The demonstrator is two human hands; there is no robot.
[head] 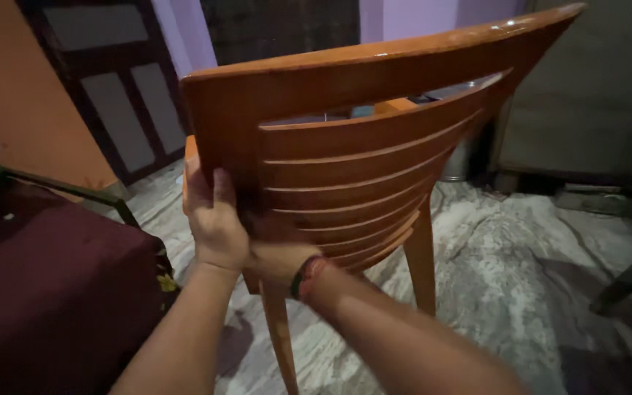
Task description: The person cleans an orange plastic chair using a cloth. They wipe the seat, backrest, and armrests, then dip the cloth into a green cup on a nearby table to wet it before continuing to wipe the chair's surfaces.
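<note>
An orange-brown plastic chair [360,139] with a slatted backrest fills the middle of the view, its back turned toward me and tilted. My left hand [213,216] grips the left edge of the backrest, fingers wrapped around the side. My right hand [276,256] presses against the lower left part of the backrest just beside the left hand; a dark and red band sits on its wrist. Whether the right fingers curl around the chair frame is hidden by the hand itself. Two chair legs reach down to the floor.
A bed or table with a dark maroon cover [45,292] stands at the left. A dark panelled door [111,88] is behind it. A metal container [462,157] sits behind the chair, and a dark furniture leg [630,278] enters at the right over the marbled floor [521,256].
</note>
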